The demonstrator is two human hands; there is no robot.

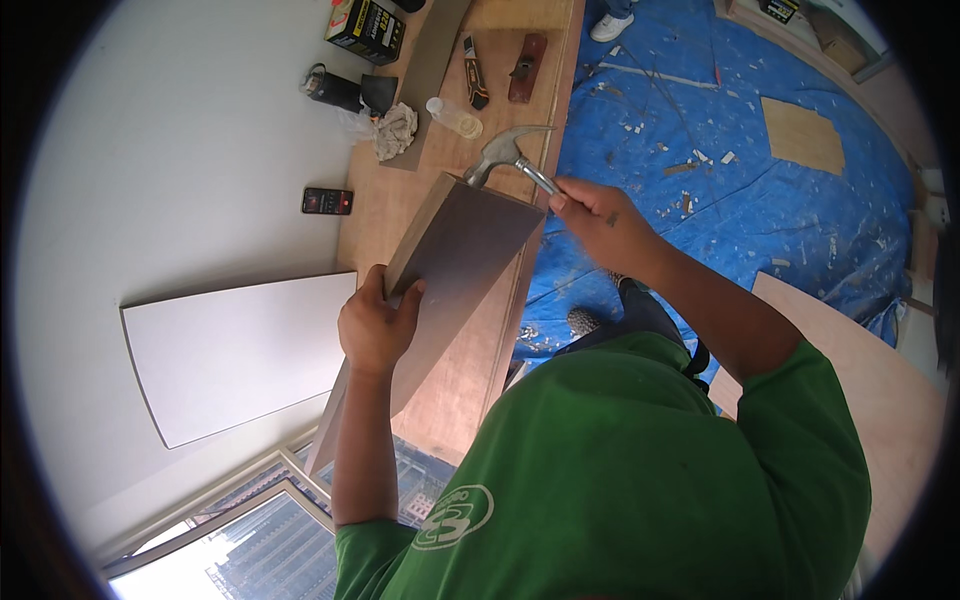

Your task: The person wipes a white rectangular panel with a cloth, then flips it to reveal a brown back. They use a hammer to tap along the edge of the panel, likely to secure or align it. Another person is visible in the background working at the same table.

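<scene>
Head view: the left hand point(375, 325) clasps 1 long board point(470, 240) over the bench point(465, 378); the right hand point(605, 225) wraps the hammer point(500, 148), its head at the board's far end. Work looks unfinished (how much remains, I cannot tell).

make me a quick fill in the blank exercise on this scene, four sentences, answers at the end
1. The right hand grips a claw ____ by its handle.
2. The left hand holds a long board, while the sheet spread over the floor is ____.
3. The person's short-sleeved shirt is ____.
4. The utility knife lying on the wooden table is ____ and black.

Missing words: hammer; blue; green; orange.
</scene>
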